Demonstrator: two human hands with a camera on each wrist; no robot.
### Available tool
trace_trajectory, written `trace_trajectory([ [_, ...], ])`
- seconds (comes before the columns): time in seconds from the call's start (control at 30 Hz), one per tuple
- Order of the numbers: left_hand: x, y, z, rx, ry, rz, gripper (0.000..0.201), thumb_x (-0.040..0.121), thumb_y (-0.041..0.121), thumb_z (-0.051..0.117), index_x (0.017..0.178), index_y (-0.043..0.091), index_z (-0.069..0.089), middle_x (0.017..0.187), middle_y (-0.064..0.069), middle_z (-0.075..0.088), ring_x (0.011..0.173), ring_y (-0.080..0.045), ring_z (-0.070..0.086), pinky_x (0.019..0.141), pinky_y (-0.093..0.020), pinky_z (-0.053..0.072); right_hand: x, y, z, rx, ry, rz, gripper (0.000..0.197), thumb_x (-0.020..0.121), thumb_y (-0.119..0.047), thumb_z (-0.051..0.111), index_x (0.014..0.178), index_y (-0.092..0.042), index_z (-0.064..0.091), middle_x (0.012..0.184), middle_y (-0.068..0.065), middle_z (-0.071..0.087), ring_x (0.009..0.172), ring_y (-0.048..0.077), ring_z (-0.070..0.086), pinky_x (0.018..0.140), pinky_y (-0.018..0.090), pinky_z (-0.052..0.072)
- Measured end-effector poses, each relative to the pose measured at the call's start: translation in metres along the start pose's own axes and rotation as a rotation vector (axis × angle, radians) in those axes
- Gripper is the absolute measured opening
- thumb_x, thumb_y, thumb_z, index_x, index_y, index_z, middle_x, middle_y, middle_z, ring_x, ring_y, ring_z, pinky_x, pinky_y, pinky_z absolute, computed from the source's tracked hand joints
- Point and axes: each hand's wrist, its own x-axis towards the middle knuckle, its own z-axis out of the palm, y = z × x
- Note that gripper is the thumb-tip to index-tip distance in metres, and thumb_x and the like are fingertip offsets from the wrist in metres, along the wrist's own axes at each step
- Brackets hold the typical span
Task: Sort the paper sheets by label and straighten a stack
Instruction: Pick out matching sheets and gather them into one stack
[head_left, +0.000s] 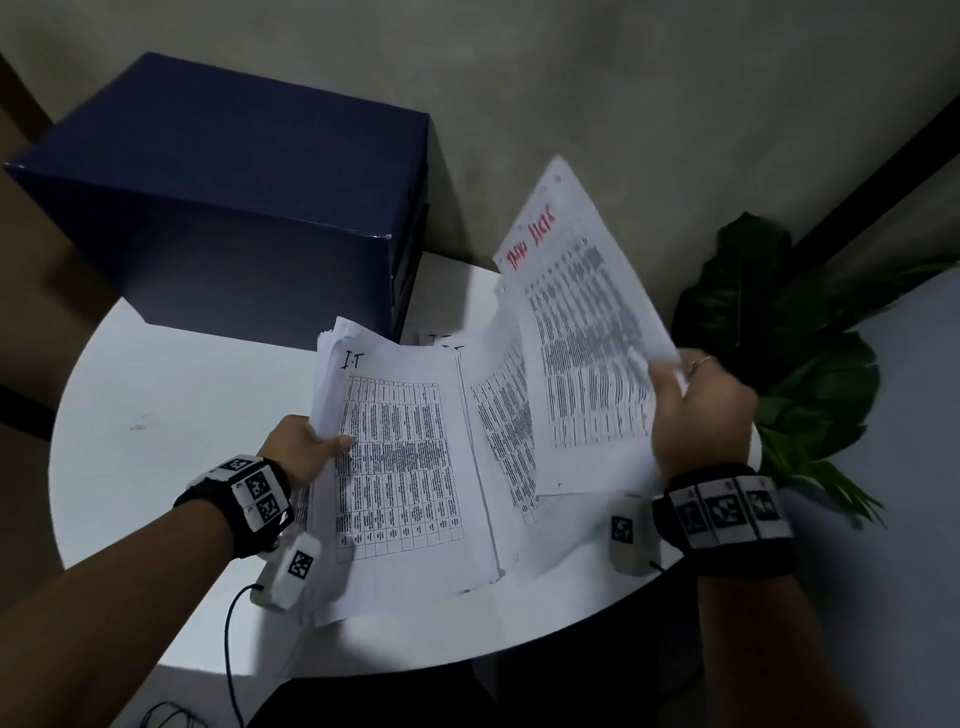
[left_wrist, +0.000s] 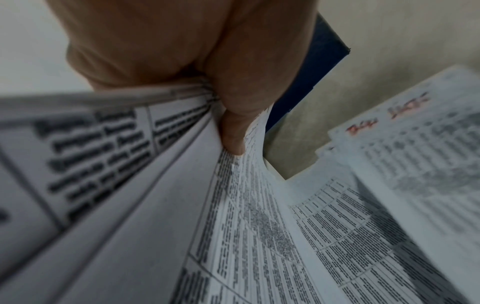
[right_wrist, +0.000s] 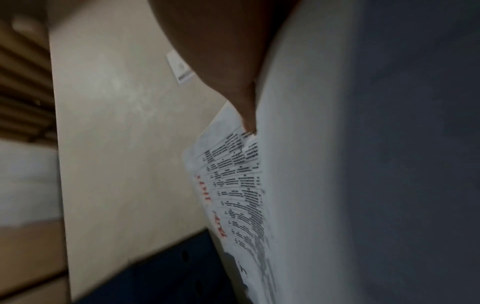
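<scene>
Mid-sort at the right half of the round white surface (head_left: 156, 415). Left hand (head_left: 301, 447) clamped on the left edge of the held stack (head_left: 405, 457), thumb (left_wrist: 233, 123) pressed on the top sheet marked "I.T" in black, fingers hidden beneath; stack tilted up off the surface, lower corner near the front edge. Right hand (head_left: 701, 410) pinching the right edge of the red-labelled sheet (head_left: 587, 322), lifted clear and slanting up toward the wall, red handwriting at its top too blurred to read. In the right wrist view, thumb (right_wrist: 246, 115) flat against the printed face, grip firm on that sheet's edge. Between the two, more printed pages (head_left: 504, 415) fanned loose and curling, not squared. Further labelled sheets (head_left: 441, 340) lying flat toward the back edge, just beside the dark blue box (head_left: 234, 208). Risks from here, as a judgement: fanned middle pages slipping out and off the front edge if the left thumb eases; a second page clinging to the lifted sheet and landing in the wrong pile; a crease or tear at the pinched edge if pulled sideways while still caught; lifted sheet brushing the plant (head_left: 779, 338) off the right edge.
</scene>
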Motion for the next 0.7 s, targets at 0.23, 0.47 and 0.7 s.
trace_trajectory([
  [0.23,-0.003,0.002,0.004,-0.011,-0.001,0.014,0.039,0.085,0.038,0.078,0.074,0.005,0.061,0.065,-0.009,0.062,0.058,-0.023,0.057,0.058,-0.029,0.045,0.013,-0.017,-0.013,0.510,0.023,0.121,0.017,0.089,-0.016,0.068,0.103,-0.007,0.071,0.089,0.003,0.070,0.075,0.011,0.065,0.074,0.021,0.054],
  [0.47,0.003,-0.008,0.007,-0.703,-0.138,-0.164,0.099,0.079,0.085,0.040,0.121,0.000,0.065,0.107,-0.019,0.071,0.092,-0.041,0.071,0.090,-0.046,0.053,-0.052,-0.007,0.128,0.285,-0.476,0.420,0.042,0.093,-0.029,0.061,0.127,-0.004,0.059,0.127,0.014,0.063,0.119,0.031,0.060,0.102,0.039,0.047],
  [0.7,0.002,0.002,0.016,-0.665,-0.117,-0.085,0.092,0.069,0.089,0.055,0.133,0.023,0.059,0.135,-0.002,0.063,0.123,-0.022,0.058,0.111,-0.047,0.041,-0.075,0.012,0.166,0.163,-0.686,0.258,0.037,0.094,-0.049,0.051,0.095,-0.016,0.067,0.082,0.002,0.070,0.074,0.020,0.065,0.068,0.031,0.054],
])
